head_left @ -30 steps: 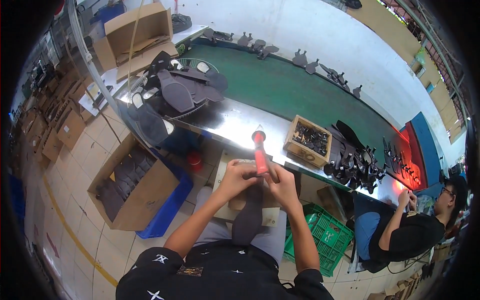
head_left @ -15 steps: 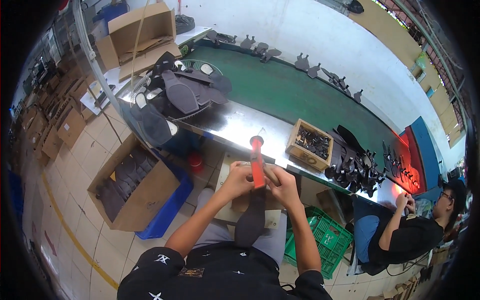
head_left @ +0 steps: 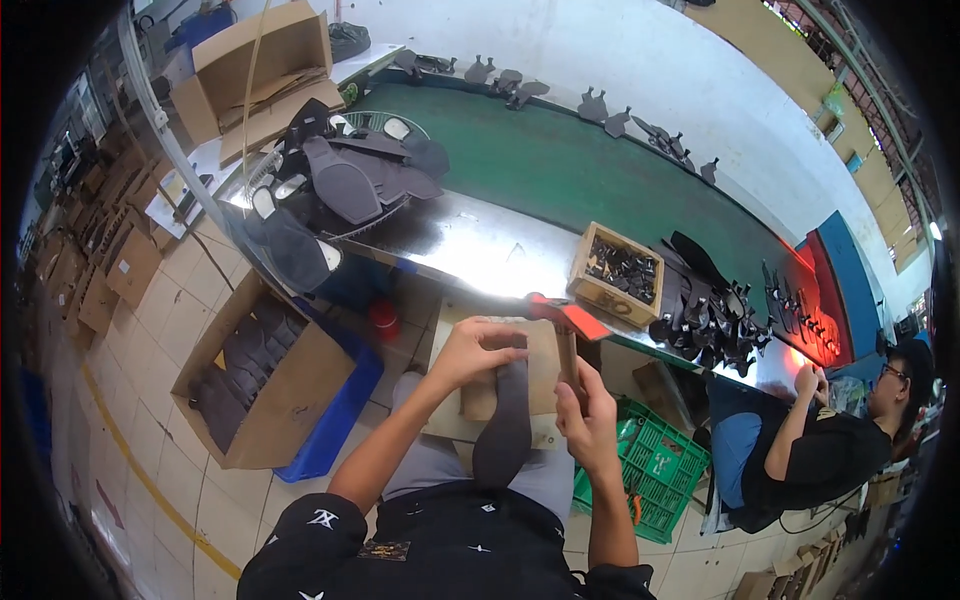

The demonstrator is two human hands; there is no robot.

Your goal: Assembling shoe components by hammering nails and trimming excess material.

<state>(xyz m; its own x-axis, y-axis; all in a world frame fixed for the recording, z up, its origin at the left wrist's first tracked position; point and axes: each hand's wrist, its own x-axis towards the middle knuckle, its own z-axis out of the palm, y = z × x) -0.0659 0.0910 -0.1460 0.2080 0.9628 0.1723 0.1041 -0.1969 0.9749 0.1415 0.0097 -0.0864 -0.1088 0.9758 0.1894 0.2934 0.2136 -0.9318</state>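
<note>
My left hand (head_left: pixel 478 352) pinches the narrow upper end of a dark grey paddle-shaped piece (head_left: pixel 503 440). The piece hangs down over a pale work block (head_left: pixel 550 350) in front of my lap, its wide rounded end towards me. To the right, my right hand (head_left: pixel 590 415) is closed around the wooden handle of a hammer (head_left: pixel 585 322). Its red head is raised above the block near the bench edge, apart from the grey piece. What my left fingertips cover at the narrow end is too small to make out.
On the bench stand a wooden box of small black parts (head_left: pixel 620 277), a pile of grey pieces (head_left: pixel 350 180) and black-tipped pieces (head_left: pixel 710 325). A green conveyor belt (head_left: pixel 560 170) runs behind. A carton (head_left: pixel 240 400) is at left, a green crate (head_left: pixel 660 470) and another person (head_left: pixel 830 420) at right.
The hammer has swung right and away from the narrow end of the grey piece, and my hands have moved apart. My left hand stays at that end.
</note>
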